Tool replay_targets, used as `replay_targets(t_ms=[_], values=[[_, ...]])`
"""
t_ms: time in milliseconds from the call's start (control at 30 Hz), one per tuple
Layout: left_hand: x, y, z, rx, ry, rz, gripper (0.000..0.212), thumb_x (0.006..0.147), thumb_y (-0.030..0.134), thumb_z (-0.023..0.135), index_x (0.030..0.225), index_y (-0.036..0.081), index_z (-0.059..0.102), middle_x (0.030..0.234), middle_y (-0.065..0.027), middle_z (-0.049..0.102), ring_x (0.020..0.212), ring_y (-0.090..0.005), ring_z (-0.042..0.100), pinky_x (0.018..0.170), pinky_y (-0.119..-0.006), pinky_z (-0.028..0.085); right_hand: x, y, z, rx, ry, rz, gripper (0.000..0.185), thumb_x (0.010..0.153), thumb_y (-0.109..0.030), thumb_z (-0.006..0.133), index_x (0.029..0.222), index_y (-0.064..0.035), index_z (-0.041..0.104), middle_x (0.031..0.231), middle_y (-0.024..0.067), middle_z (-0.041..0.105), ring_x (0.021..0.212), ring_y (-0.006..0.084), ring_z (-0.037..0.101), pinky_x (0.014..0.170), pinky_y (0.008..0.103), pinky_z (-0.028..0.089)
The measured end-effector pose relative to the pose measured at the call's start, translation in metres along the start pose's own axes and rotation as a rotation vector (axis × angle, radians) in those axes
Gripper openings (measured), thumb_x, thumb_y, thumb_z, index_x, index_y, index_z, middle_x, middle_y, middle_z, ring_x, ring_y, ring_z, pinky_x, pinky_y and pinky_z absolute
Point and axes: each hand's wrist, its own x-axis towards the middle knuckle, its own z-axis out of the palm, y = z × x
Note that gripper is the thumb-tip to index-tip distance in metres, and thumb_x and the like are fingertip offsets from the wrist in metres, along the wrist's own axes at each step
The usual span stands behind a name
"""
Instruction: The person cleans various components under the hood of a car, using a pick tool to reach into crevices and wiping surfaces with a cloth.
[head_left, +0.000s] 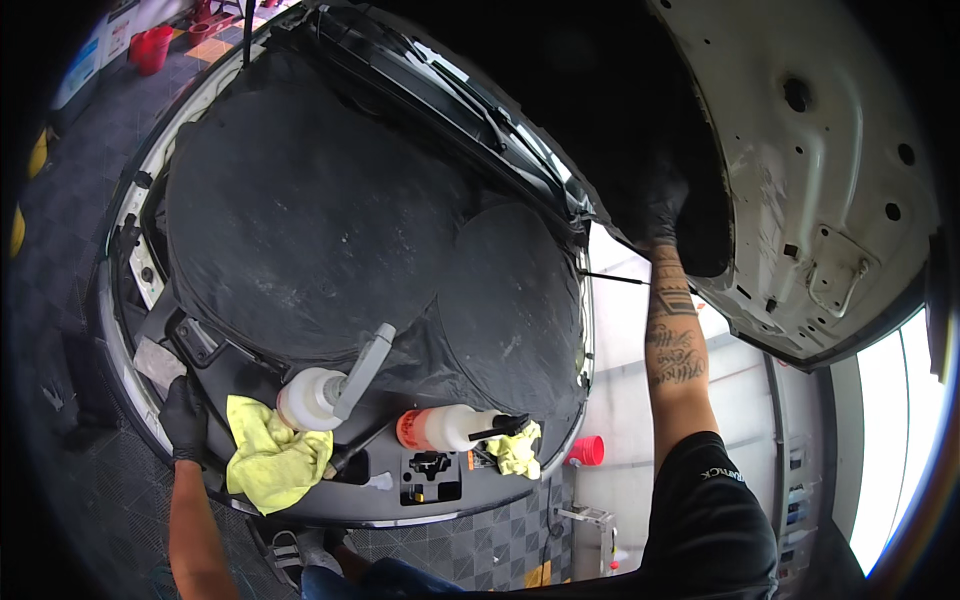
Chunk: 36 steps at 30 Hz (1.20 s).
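Note:
My left hand, in a black glove, is at the front left edge of an open car engine bay, with its fingers on a pale grey cloth. Up against the black liner of the raised hood is my right hand, also gloved. It is dark and blurred there, so its fingers and anything in them are hidden. A black cover sheet spreads over the engine. Beside my left hand, a yellow microfiber towel drapes over the front panel, touching a white spray bottle with a grey trigger head.
Another spray bottle with a black trigger lies by a crumpled yellow towel. A dark-handled brush rests between the bottles. A thin rod shows below the hood. Red buckets and a step ladder stand on the floor.

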Motion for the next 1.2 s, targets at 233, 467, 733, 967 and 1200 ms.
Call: replay_targets(t_ms=[233, 467, 733, 967, 1200], values=[[-0.001, -0.001, 0.004, -0.004, -0.001, -0.025, 0.031, 0.072, 0.009, 0.061, 0.103, 0.004, 0.055, 0.086, -0.0187, 0.06, 0.075, -0.0383, 0.059, 0.064, -0.043, 0.047, 0.007, 0.034, -0.001, -0.202, -0.46, 0.239, 0.037, 0.084, -0.023, 0.055, 0.116, -0.0057, 0.053, 0.082, 0.0114, 0.063, 0.068, 0.0258, 0.062, 0.059, 0.0366, 0.049], [-0.007, -0.008, 0.013, 0.029, 0.02, -0.017, 0.018, 0.082, 0.009, 0.053, 0.099, 0.003, 0.057, 0.083, -0.0175, 0.059, 0.069, -0.0364, 0.059, 0.059, -0.042, 0.047, 0.029, 0.05, -0.017, 0.026, -0.297, 0.189, 0.031, 0.086, -0.03, 0.058, 0.102, -0.0032, 0.057, 0.074, 0.0067, 0.061, 0.062, 0.0156, 0.052, 0.055, 0.0315, 0.044], [0.003, 0.006, -0.015, 0.088, -0.087, -0.095, 0.03, 0.075, 0.016, 0.061, 0.104, 0.007, 0.055, 0.088, -0.0176, 0.061, 0.077, -0.0372, 0.06, 0.066, -0.044, 0.048, -0.127, -0.081, 0.071, 0.847, -0.307, 0.461, 0.021, 0.087, -0.019, 0.056, 0.099, -0.0028, 0.061, 0.089, 0.0034, 0.063, 0.072, 0.0089, 0.056, 0.059, 0.0277, 0.045], [-0.004, -0.005, -0.002, 0.106, -0.074, -0.088, 0.032, 0.074, 0.014, 0.061, 0.105, 0.008, 0.056, 0.088, -0.0166, 0.062, 0.076, -0.0359, 0.061, 0.066, -0.041, 0.049, -0.257, -0.205, 0.177, 0.651, -1.027, 0.827, 0.029, 0.076, -0.026, 0.064, 0.088, -0.0001, 0.063, 0.084, 0.0206, 0.063, 0.082, 0.0316, 0.062, 0.073, 0.036, 0.047], [0.006, 0.009, 0.003, 0.051, -0.085, -0.048, 0.037, 0.07, 0.012, 0.064, 0.106, 0.008, 0.056, 0.087, -0.017, 0.062, 0.076, -0.036, 0.061, 0.066, -0.04, 0.05, -0.286, -0.258, 0.22, 0.726, -1.057, 0.881, 0.043, 0.07, -0.03, 0.071, 0.095, 0.0042, 0.063, 0.088, 0.0144, 0.066, 0.08, 0.0261, 0.063, 0.074, 0.032, 0.047]])
